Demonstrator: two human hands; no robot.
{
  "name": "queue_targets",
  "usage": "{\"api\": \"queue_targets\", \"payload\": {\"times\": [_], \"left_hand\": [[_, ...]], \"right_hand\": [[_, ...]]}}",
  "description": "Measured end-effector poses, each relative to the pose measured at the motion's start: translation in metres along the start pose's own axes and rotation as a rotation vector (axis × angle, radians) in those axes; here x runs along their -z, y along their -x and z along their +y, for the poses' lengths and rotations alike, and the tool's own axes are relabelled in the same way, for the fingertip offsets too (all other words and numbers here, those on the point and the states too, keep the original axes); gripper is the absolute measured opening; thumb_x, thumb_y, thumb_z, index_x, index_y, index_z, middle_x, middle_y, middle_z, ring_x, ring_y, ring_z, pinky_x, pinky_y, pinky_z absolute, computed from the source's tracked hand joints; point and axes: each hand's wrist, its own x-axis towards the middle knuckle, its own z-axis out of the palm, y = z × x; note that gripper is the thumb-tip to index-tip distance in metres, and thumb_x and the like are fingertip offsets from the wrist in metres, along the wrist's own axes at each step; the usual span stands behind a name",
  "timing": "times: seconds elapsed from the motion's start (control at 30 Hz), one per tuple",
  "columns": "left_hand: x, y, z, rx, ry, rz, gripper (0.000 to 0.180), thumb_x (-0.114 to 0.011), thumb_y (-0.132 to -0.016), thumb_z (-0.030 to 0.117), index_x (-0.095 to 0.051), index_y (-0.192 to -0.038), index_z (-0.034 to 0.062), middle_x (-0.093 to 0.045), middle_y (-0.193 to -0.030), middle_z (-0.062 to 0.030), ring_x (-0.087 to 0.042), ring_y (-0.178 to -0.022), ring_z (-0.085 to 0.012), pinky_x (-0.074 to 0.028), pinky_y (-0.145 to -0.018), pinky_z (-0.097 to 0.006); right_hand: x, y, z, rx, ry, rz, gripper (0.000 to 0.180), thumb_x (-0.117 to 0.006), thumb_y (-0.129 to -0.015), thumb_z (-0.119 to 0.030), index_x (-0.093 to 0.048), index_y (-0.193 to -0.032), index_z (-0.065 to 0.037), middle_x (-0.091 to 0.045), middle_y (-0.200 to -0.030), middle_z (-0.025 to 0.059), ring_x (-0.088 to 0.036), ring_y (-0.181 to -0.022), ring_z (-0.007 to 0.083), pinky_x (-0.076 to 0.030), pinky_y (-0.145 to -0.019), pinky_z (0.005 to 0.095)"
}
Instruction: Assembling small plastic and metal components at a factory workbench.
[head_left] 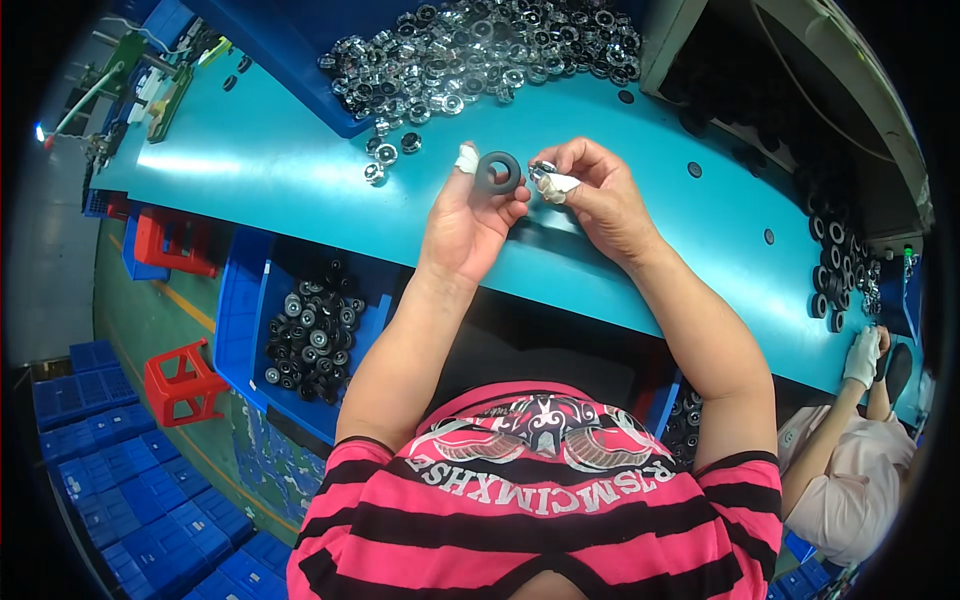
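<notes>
Landmark: teal bench (pixel 290 165).

Left hand (pixel 465 215), raised over the bench's near edge, fingers closed on one black ring (pixel 497 172), held upright at the fingertips, hole facing the camera. White tape wraps one fingertip of this hand.

Right hand (pixel 600 195), just right of the ring, fingers pinched together on one small silver part (pixel 545 170); tape on one fingertip here too. The silver part sits just beside the ring's right rim; contact between them cannot be told.

On the bench's far side: one blue tray (pixel 300 60) heaped with silver parts (pixel 480 45), too many to count. About five loose silver pieces (pixel 385 155) lie on the bench just in front of the tray.

Below the bench's near edge, left of the forearms: one blue bin (pixel 245 320) holding a pile of black rings (pixel 310 335), count not resolvable.

At the bench's right end: more black rings (pixel 830 270) in a loose row, roughly ten visible. A second person (pixel 845 480) sits there, one white-gloved hand (pixel 862 355) raised.

Left of the bench, at floor level: two red stools (pixel 180 380), and stacked blue crates (pixel 110 470).
</notes>
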Motion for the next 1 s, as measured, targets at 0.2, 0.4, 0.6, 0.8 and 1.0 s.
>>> {"api": "queue_targets", "payload": {"times": [0.2, 0.4, 0.6, 0.8, 1.0], "left_hand": [[-0.001, -0.002, -0.004, -0.028, 0.016, -0.043, 0.031, -0.053, -0.104, 0.041, -0.055, -0.111, 0.0111, -0.064, -0.098, -0.0060, -0.065, -0.085, -0.0210, -0.055, -0.071, -0.031], [-0.004, -0.002, -0.008, -0.077, -0.006, -0.066, 0.025, -0.054, -0.104, 0.038, -0.056, -0.110, 0.0135, -0.064, -0.096, -0.0026, -0.065, -0.087, -0.0186, -0.054, -0.073, -0.032], [0.002, -0.002, -0.011, -0.095, -0.020, -0.130, 0.022, -0.053, -0.104, 0.034, -0.058, -0.108, 0.0131, -0.066, -0.100, -0.0025, -0.064, -0.093, -0.0169, -0.054, -0.078, -0.033], [0.006, -0.001, -0.017, -0.154, -0.093, -0.149, 0.025, -0.051, -0.106, 0.029, -0.059, -0.117, 0.0086, -0.065, -0.110, -0.0051, -0.063, -0.100, -0.0173, -0.052, -0.085, -0.034], [0.001, 0.003, -0.021, -0.218, -0.150, -0.132, 0.030, -0.058, -0.102, 0.019, -0.056, -0.124, -0.0003, -0.063, -0.110, -0.0082, -0.064, -0.100, -0.0179, -0.053, -0.086, -0.033]], "right_hand": [[0.004, -0.001, 0.003, 0.035, 0.001, 0.019, 0.020, -0.076, -0.082, -0.005, -0.064, -0.097, -0.006, -0.066, -0.113, 0.0109, -0.064, -0.105, 0.0178, -0.051, -0.097, 0.0348], [-0.006, 0.000, 0.000, 0.125, 0.182, 0.068, 0.035, -0.076, -0.084, -0.005, -0.068, -0.117, -0.002, -0.065, -0.115, 0.0082, -0.066, -0.103, 0.0175, -0.055, -0.093, 0.0327], [-0.011, 0.001, -0.001, 0.289, 0.498, 0.058, 0.033, -0.079, -0.079, -0.005, -0.072, -0.111, -0.004, -0.066, -0.108, 0.0036, -0.067, -0.093, 0.0159, -0.056, -0.085, 0.0297], [-0.014, 0.002, 0.002, 0.427, 0.713, 0.089, 0.029, -0.082, -0.075, -0.005, -0.076, -0.103, -0.010, -0.065, -0.098, 0.0024, -0.063, -0.077, 0.0120, -0.054, -0.074, 0.0266], [-0.016, 0.005, -0.001, 0.364, 0.772, 0.130, 0.029, -0.082, -0.073, -0.004, -0.077, -0.102, -0.010, -0.065, -0.094, 0.0016, -0.062, -0.075, 0.0103, -0.053, -0.067, 0.0265]]}}
